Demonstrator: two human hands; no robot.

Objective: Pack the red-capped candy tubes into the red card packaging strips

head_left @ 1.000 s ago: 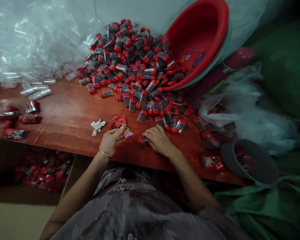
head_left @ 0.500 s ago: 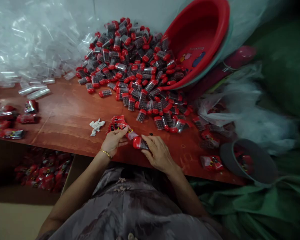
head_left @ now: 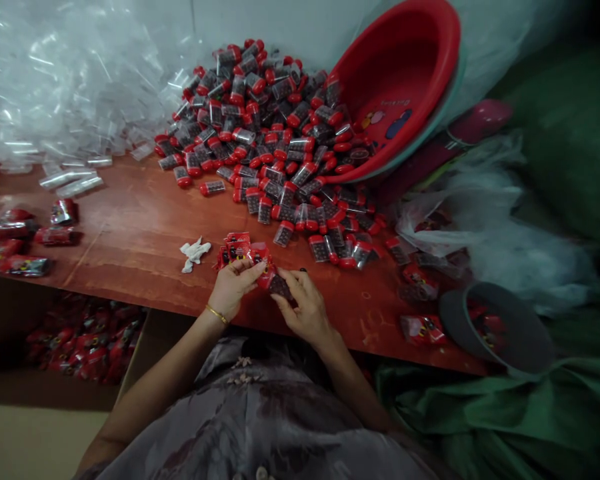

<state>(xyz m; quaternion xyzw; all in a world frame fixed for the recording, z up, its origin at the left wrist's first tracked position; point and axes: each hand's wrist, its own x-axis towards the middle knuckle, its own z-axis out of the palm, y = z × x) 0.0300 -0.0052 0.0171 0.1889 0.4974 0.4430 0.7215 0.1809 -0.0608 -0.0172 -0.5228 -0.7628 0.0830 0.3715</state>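
Observation:
My left hand (head_left: 236, 285) pinches a red printed plastic sleeve (head_left: 261, 257) between thumb and fingers. My right hand (head_left: 305, 305) grips the dark end of a small clear container with a red cap (head_left: 280, 287). The capped end lies against the sleeve, apparently inside its mouth; the fingers partly cover the join. Just beyond my left hand lies a small stack of red printed sleeves (head_left: 236, 245). To the left of it is a crumpled white scrap (head_left: 195, 253).
A large heap of red-capped containers (head_left: 260, 133) spills from a tilted red basin (head_left: 445, 40). Clear plastic tubes (head_left: 70, 180) and film pile up at left, near several wrapped containers (head_left: 55, 237). A grey bucket (head_left: 460, 327) stands right; an open box (head_left: 145, 353) holds red packs below.
My right hand has moved left, bringing the container's red end up to the sleeve, which now covers it. The sleeve in my left hand looks more opened out.

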